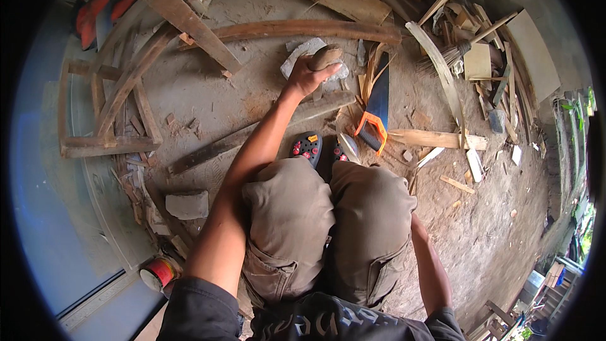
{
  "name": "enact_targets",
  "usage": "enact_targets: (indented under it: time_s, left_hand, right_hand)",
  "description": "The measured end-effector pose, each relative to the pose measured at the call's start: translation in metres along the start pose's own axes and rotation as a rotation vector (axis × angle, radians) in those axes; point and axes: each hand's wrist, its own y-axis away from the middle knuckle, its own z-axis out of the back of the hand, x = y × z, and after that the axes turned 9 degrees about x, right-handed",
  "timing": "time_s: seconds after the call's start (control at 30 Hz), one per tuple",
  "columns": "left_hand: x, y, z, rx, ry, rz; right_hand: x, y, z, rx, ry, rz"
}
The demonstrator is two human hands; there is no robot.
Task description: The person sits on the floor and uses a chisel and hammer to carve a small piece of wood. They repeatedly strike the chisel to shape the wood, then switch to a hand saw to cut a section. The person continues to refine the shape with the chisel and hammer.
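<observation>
My left hand [307, 77] reaches forward past my feet, its fingers closed around a brown, rounded piece [326, 57] that looks like wood. Behind that hand lies a pale grey stone block [306, 50]. Just below the hand, a long weathered timber [271, 127] lies slantwise on the ground. Right of it, a handsaw [374, 120] with an orange and black handle and dark blue blade rests beside split wood slivers [368, 85]. My right hand [417, 227] is down beside my right knee, which hides its fingers; whether it holds anything does not show.
A wooden frame [110, 146] and a thick upright beam [189, 22] stand left. A curved timber [297, 29] crosses the far side. At right are a twig broom [445, 57], a leaning pale strip [442, 66], a plank [439, 139] and scraps. A red tin [159, 273] sits lower left.
</observation>
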Motion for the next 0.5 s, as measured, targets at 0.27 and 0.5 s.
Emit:
enact_targets:
  time_s: [0.27,0.5]
  left_hand:
    - [0.010,0.005,0.001,-0.044,0.011,-0.014]
    - [0.026,-0.003,-0.001,-0.100,0.072,-0.013]
  right_hand:
    - [0.203,-0.048,0.061,-0.124,-0.378,0.227]
    - [0.249,-0.068,0.069,-0.123,0.179,0.291]
